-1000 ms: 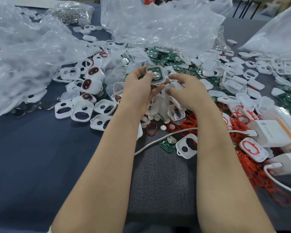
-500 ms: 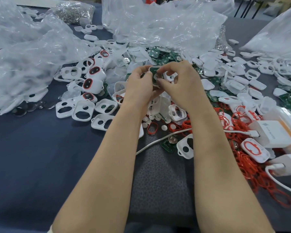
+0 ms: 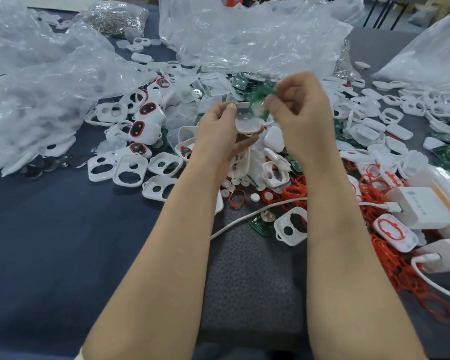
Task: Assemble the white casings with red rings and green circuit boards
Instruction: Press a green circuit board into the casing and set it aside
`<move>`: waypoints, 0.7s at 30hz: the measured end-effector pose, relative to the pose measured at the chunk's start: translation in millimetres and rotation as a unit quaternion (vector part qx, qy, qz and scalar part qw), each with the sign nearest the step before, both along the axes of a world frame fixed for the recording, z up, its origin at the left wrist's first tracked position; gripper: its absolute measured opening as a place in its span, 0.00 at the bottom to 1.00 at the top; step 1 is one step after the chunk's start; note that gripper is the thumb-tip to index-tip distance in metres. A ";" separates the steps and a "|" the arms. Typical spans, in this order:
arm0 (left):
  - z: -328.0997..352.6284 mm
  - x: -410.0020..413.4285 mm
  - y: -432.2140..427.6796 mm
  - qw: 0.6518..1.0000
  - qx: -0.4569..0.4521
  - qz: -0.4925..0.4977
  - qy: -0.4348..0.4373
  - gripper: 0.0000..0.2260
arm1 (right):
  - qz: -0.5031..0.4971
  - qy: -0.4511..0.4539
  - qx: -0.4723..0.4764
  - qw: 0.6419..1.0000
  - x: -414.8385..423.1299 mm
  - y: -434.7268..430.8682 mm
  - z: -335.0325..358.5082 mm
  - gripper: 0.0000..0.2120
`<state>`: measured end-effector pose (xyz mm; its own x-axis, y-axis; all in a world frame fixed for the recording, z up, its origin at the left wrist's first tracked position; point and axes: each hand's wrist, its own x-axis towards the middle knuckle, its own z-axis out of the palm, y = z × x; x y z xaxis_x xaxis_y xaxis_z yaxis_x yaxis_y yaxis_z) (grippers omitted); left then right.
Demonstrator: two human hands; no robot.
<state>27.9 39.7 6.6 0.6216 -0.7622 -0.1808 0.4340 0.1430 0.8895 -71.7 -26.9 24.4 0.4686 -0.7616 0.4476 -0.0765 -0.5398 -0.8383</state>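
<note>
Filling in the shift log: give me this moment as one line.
left hand holds white casing | right hand pinches green circuit board | board at casing's upper edge, blurred, seating unclear

The single head camera is looking forward and down from the person's head, facing across the table (image 3: pixel 50 242) toward the bags (image 3: pixel 244 42) at its far side. It is sitting close: both forearms are running up from the bottom edge, and the left hand (image 3: pixel 218 131) and right hand (image 3: pixel 301 113) are landing just above mid-frame. The wide lens is taking in the pile (image 3: pixel 374 126) of parts out to both side edges.
</note>
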 end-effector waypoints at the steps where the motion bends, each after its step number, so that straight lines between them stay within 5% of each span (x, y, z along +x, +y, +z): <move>1: -0.4 -0.3 0.5 1.000 -0.005 -0.006 0.005 0.06 | -0.015 -0.057 0.044 0.997 -2.6 -2.3 1.2 0.08; 6: -1.3 -1.4 1.7 1.000 -0.008 -0.012 -0.004 0.06 | -0.038 -0.212 0.216 0.952 -7.5 -11.4 2.2 0.08; 13: 0.9 -3.2 2.5 1.000 -0.002 -0.007 -0.023 0.07 | 0.008 -0.059 0.100 0.993 -4.7 -6.6 1.5 0.09; 21: 2.4 -4.5 2.2 0.999 0.007 -0.019 -0.032 0.09 | 0.030 0.053 -0.007 0.998 -0.5 1.4 -0.3 0.07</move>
<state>23.5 42.0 9.0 0.6034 -0.7827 -0.1526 0.3813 0.1151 0.9173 -72.2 -25.5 24.2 0.5576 -0.7251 0.4041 -0.1313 -0.5578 -0.8195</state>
